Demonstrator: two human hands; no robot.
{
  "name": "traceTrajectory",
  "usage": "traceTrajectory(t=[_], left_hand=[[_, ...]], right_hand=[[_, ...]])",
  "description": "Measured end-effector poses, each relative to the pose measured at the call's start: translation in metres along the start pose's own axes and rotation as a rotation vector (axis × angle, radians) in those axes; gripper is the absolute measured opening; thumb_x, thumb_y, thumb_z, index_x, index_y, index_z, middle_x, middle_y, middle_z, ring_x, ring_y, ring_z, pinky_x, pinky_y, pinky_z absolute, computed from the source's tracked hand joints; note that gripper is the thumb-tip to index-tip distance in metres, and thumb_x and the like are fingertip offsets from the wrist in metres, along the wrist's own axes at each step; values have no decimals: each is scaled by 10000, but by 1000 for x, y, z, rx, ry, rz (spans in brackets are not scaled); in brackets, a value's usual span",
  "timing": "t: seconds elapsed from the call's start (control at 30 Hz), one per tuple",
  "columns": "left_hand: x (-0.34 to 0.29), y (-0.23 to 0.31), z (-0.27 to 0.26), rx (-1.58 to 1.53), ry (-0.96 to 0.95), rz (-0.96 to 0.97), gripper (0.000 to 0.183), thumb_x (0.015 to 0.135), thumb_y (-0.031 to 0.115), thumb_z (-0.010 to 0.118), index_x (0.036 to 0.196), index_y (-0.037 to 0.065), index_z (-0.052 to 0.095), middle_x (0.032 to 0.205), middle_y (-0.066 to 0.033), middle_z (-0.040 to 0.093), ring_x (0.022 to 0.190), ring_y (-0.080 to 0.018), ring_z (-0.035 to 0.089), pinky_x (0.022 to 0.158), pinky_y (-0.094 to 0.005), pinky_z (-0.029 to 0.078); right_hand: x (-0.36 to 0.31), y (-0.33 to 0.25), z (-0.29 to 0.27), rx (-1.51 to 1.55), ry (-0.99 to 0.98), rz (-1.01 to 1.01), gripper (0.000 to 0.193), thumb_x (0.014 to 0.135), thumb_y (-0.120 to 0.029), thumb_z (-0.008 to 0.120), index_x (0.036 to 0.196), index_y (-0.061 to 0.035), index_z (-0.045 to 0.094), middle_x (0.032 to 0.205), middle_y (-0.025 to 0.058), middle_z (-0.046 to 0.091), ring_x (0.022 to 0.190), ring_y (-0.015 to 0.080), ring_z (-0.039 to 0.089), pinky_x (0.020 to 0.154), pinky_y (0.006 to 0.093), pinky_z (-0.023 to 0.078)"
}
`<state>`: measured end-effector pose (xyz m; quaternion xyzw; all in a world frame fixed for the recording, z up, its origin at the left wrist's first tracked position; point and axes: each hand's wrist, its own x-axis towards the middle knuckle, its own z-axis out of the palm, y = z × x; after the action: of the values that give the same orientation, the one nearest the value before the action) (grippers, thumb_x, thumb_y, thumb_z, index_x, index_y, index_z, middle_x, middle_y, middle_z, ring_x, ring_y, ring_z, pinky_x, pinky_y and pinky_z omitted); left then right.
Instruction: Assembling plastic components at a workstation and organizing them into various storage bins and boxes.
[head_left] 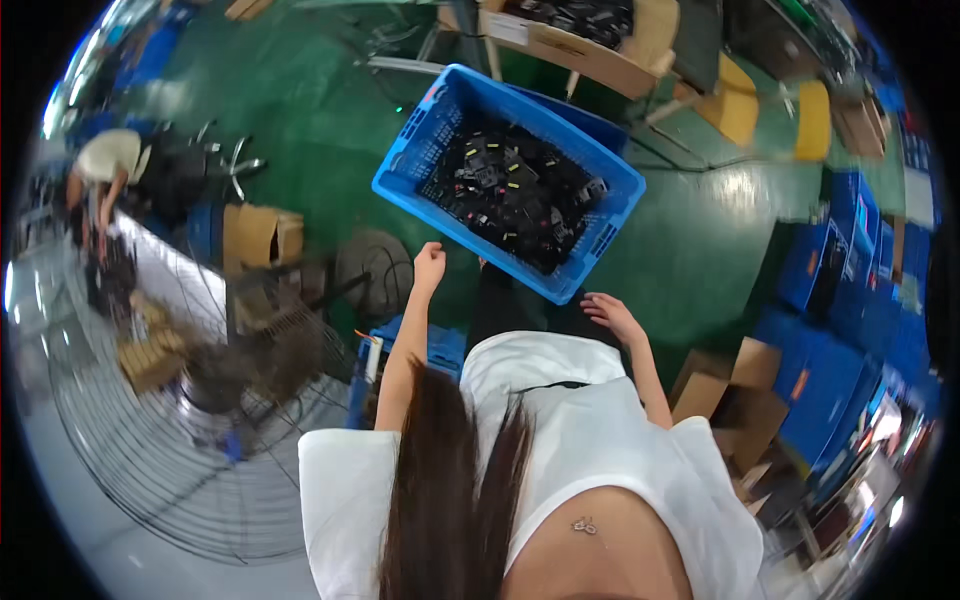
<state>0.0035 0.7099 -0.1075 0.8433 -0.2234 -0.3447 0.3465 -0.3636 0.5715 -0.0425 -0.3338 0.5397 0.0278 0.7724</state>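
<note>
In front of me is a blue plastic crate (410, 205), set at a slant and partly filled with small black plastic parts (515, 185), some with yellow or red bits. My left hand (430, 265) hangs beside the crate's near left side, fingers curled in, with nothing visible in them. Close to the crate's near right corner is my right hand (612, 315), fingers stretched and holding nothing. Neither hand appears to grip the crate. What supports the crate is hidden beneath it.
A large wire fan guard (180, 470) stands at my left, with a cardboard box (262, 235) beyond it. Blue bins (815, 375) and open cartons (740, 400) line the right. Ahead are a carton of black parts (570, 50) and yellow chairs (735, 100). Another person (108, 165) works far left.
</note>
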Motion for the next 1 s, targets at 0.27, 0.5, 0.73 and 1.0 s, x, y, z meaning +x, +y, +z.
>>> traceTrajectory(t=[0.27,0.5,0.73,1.0], left_hand=[[65,49,-40,571,119,300,364,756,126,519,1098,19,455,940,-157,565,862,-312,543,706,-406,431],[212,76,-43,908,211,493,598,668,123,618,1177,-50,357,1118,-228,453,1032,-346,461,872,-386,386],[359,36,-26,524,-297,104,591,574,353,757,985,-20,555,848,-139,618,760,-223,590,698,-310,457],[341,51,-5,501,-157,-19,348,589,252,710,815,9,603,695,-89,613,615,-175,577,600,-286,456]], right_hand=[[27,123,-46,-12,439,100,231,838,-197,488,996,-48,567,799,36,607,678,112,557,596,228,444],[49,113,-75,-222,536,102,509,759,-374,599,1051,37,530,927,119,596,849,196,562,762,300,442],[163,-1,-21,231,788,-79,716,694,-439,661,1169,44,427,1130,172,509,1052,249,486,871,328,388],[206,21,-34,374,897,106,285,557,-129,679,808,-20,598,715,66,598,652,172,563,595,312,452]])
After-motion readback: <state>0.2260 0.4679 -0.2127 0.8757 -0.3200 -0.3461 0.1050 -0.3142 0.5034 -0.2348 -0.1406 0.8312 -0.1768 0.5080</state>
